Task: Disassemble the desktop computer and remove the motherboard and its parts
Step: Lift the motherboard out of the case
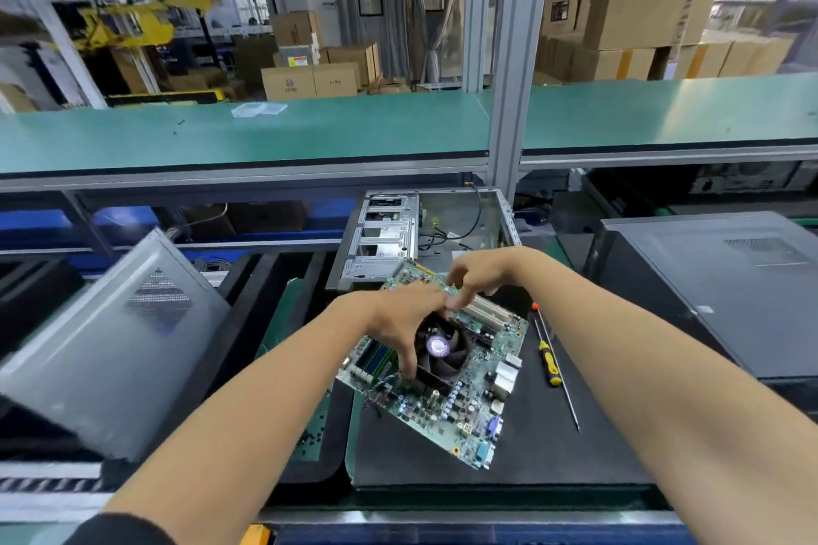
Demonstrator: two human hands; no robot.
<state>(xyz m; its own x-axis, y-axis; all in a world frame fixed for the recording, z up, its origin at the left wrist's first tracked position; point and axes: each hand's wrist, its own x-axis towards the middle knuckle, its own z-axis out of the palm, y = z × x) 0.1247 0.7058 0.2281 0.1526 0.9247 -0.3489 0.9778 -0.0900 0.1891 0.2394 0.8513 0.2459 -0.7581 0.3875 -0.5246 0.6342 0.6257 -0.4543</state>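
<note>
Your left hand lies over the black finned cooler fan on the green motherboard, fingers spread and curled down around the fan's near-left side, thumb toward the blue memory slots. Your right hand hovers at the board's far edge, fingertips drawn together as if pinching something small above the white expansion slots; what they pinch, you cannot tell. The board rests tilted on a dark mat in the middle of the bench, its near corner carrying blue ports. Just beyond it stands the emptied bare-metal case, perforated drive cage on its left, loose black cables inside. Along the mat's right side lie a long screwdriver with a yellow-and-black handle and a thinner one with an orange cap. A grey side panel with a mesh vent leans at the bench's left edge; a closed black tower sits at the right. Cardboard boxes are stacked behind the green shelf; their print is too blurred to read.
</note>
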